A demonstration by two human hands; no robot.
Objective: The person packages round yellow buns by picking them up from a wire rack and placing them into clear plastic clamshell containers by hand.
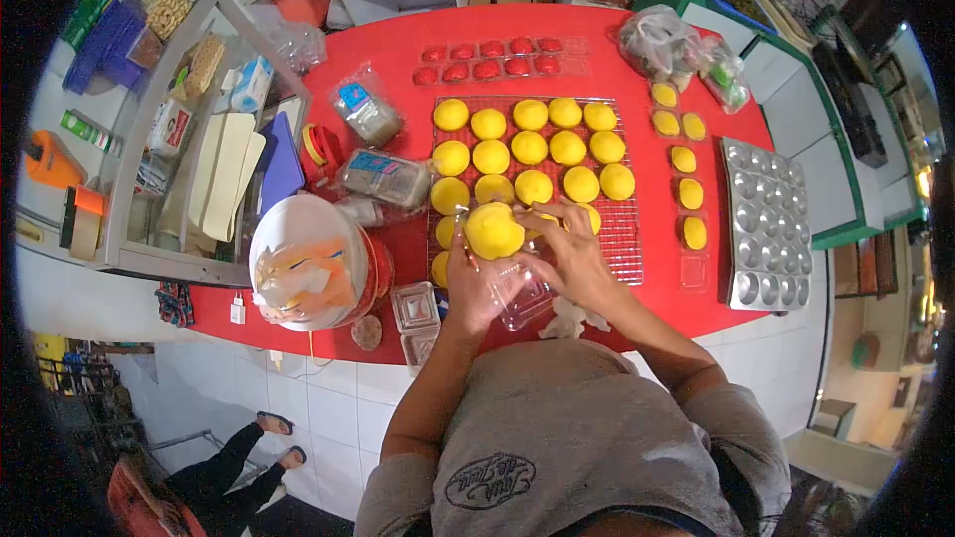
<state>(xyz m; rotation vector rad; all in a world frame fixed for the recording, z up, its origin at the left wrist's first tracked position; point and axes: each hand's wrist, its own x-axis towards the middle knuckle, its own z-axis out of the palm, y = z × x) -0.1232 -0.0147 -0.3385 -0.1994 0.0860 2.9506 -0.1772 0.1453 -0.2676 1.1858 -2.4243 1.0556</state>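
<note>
In front of my body, my left hand (468, 283) is closed around a clear plastic clamshell box (524, 306). A round yellow bun (495, 231) rests at the upper half of this box, above my palm; how deep it sits is unclear. My right hand (582, 264) bends in from the right, its thumb against the box and its fingers curled near the bun. Under and beyond both hands, several more yellow buns (530, 147) stand in rows on a wire rack (623, 229). My hands hide part of the nearest rows.
On the red table (676, 308) lie boxed yellow buns (690, 194), a muffin tin (766, 224), boxed red buns (487, 70) and bags (657, 40). At left are packs of boxes (383, 177), open boxes (415, 308), a white-lidded bucket (298, 224) and a glass case (129, 229). Another person's legs (234, 457) show lower left.
</note>
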